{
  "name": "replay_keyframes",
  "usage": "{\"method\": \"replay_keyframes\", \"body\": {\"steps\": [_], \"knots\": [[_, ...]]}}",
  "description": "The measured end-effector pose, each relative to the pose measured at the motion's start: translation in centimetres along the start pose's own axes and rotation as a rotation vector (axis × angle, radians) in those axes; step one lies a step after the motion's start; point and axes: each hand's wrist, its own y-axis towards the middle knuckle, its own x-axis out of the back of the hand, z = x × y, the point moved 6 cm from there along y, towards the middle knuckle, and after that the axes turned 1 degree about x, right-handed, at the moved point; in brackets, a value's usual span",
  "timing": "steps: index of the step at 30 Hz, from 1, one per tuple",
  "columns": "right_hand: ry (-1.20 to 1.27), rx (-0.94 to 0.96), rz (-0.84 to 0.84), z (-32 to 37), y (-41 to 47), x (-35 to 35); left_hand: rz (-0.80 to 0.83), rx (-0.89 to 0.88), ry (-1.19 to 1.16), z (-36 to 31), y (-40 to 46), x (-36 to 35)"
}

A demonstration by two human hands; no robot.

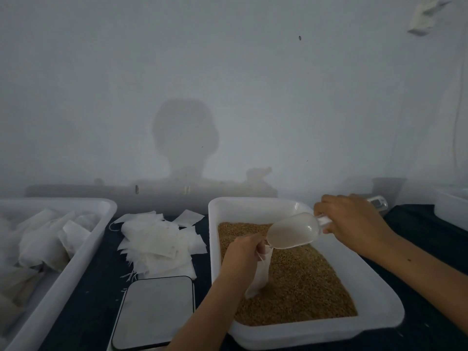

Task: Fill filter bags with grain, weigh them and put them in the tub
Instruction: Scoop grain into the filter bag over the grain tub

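My left hand (243, 254) grips the top of a white filter bag (260, 277) that hangs upright over the brown grain (304, 282) in a white tub (379, 300). My right hand (352, 221) holds a clear plastic scoop (293, 230) by its handle, tilted with its mouth at the bag's opening. A flat grey scale (154, 310) lies left of the grain tub. A second white tub (83, 252) at the far left holds several filled bags (48, 239).
A loose pile of empty white filter bags (159, 241) lies on the dark tabletop between the two tubs. Another white container (453, 206) stands at the far right by the wall. A small device (379, 202) sits behind my right hand.
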Motion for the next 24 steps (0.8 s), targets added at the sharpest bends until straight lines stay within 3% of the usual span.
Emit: {"method": "replay_keyframes", "body": {"steps": [7, 11, 17, 24], "knots": [[0.000, -0.018, 0.006, 0.0, -0.5, -0.7, -0.020, 0.037, -0.030, 0.7, 0.0, -0.3], [0.139, -0.134, 0.218, 0.2, -1.8, -3.7, -0.136, 0.168, -0.192, 1.7, 0.2, 0.7], [0.279, -0.134, 0.498, 2.1, -3.7, -9.1, -0.353, 0.395, -0.611, 3.4, -0.2, 2.5], [0.334, -0.065, 0.444, 4.3, -3.6, -10.4, -0.370, 0.440, -0.705, 3.5, -0.3, 2.6]]}}
